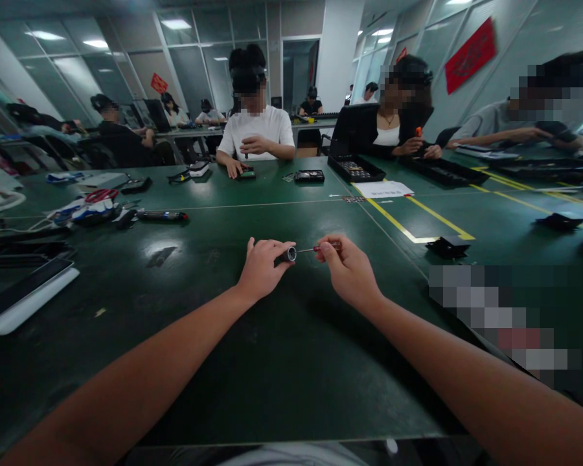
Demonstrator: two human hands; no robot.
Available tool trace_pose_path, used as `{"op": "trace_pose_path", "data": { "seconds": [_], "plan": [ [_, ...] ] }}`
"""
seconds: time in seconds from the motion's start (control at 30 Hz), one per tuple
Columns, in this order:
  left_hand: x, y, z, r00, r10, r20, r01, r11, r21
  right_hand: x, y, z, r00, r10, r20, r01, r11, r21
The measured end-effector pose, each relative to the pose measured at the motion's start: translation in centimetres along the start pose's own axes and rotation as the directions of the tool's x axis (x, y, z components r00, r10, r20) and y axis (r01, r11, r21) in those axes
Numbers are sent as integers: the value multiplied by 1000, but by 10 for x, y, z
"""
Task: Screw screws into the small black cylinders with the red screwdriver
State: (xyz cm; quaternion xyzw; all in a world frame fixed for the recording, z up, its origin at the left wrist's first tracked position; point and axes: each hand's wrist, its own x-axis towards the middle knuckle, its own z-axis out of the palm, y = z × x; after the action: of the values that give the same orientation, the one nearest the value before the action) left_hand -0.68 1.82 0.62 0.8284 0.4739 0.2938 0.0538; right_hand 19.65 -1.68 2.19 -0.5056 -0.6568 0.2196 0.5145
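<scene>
Over the middle of the green table (252, 362), my left hand (262, 265) grips a small black cylinder with a silver end (287, 255). My right hand (347, 268) holds a thin screwdriver with a red handle (320, 248). Its metal tip points left and meets the cylinder's silver end. The two hands are a few centimetres apart, just above the table.
A white-edged tray (24, 294) lies at the left, with cables, red scissors (100, 194) and a pen-like tool (162, 215) behind it. Yellow tape lines (408, 226) and small black parts (449, 246) lie to the right. Several people work at the far side with black trays (354, 169).
</scene>
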Motion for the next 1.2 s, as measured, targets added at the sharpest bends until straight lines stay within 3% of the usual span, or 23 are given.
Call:
{"op": "trace_pose_path", "data": {
  "seconds": [0.73,1.2],
  "plan": [
    [0,1,-3,999,1,40,-1,1000,3,2,-5,-4,999,33,-28,-30,995,94],
    [2,-1,-1,1000,-20,23,20,1000,2,3,-3,-5,995,65,-78,-59,996,69]
  ]
}}
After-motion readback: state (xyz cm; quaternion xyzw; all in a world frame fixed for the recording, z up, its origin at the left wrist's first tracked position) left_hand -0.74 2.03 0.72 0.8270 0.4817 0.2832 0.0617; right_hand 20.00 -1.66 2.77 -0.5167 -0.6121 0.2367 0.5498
